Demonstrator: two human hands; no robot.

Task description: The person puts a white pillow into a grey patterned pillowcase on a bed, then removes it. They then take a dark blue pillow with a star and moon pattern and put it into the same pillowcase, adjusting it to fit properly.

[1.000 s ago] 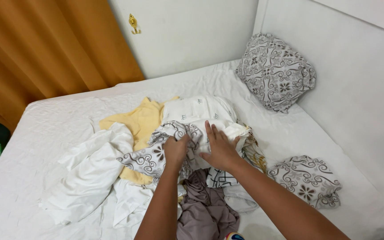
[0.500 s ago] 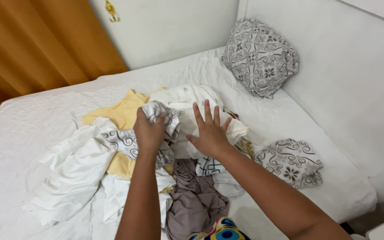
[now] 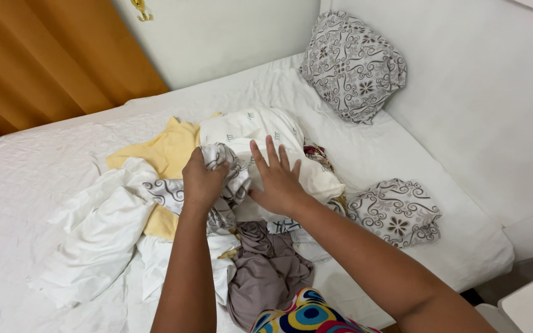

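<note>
A heap of laundry lies in the middle of a white bed (image 3: 402,154). My left hand (image 3: 202,182) is clenched on a white cloth with grey swirl print (image 3: 232,169) and lifts a bunch of it off the heap. My right hand (image 3: 277,179) lies flat, fingers spread, on a white printed garment (image 3: 260,129) beside it. A yellow garment (image 3: 168,151) lies behind the left hand, a white sheet (image 3: 103,228) to its left, and a grey-brown garment (image 3: 266,271) under my forearms.
A patterned pillow (image 3: 354,65) leans in the far corner against the white wall. A smaller patterned cushion (image 3: 396,213) lies near the bed's right edge. An orange curtain (image 3: 50,61) hangs at the left. A colourful fabric (image 3: 306,314) shows at the bottom.
My left hand has closed on the swirl-print cloth and raised it from the heap. The right hand stays spread on the white garment. The view has shifted slightly to the right.
</note>
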